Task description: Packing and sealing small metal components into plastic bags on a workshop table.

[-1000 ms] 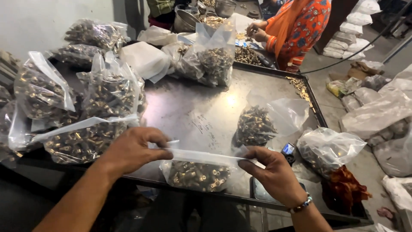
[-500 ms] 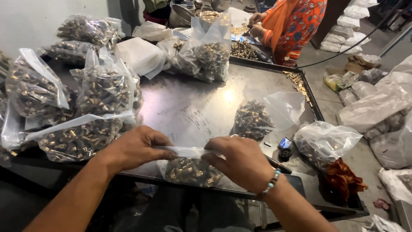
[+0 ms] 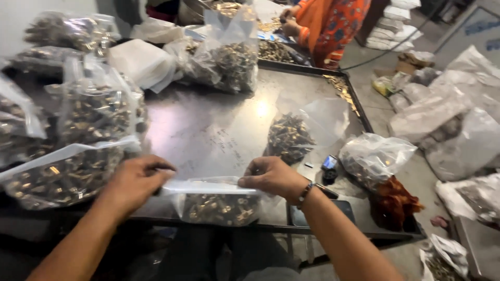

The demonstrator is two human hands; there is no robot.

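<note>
We judged that the small clear bag of brass fittings, hanging over the near edge of the metal table, could slip and spill if either pinch let go. Our left hand was curled shut on the bag's left top corner, apparently with a dark tool. Our right hand pinched the right end, palm down.

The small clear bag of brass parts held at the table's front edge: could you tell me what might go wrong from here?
The small bag hangs partly over the table edge, held only at its top strip by the left hand and right hand; a slipped grip could drop it. The thin plastic might tear under the heavy metal parts.
</note>
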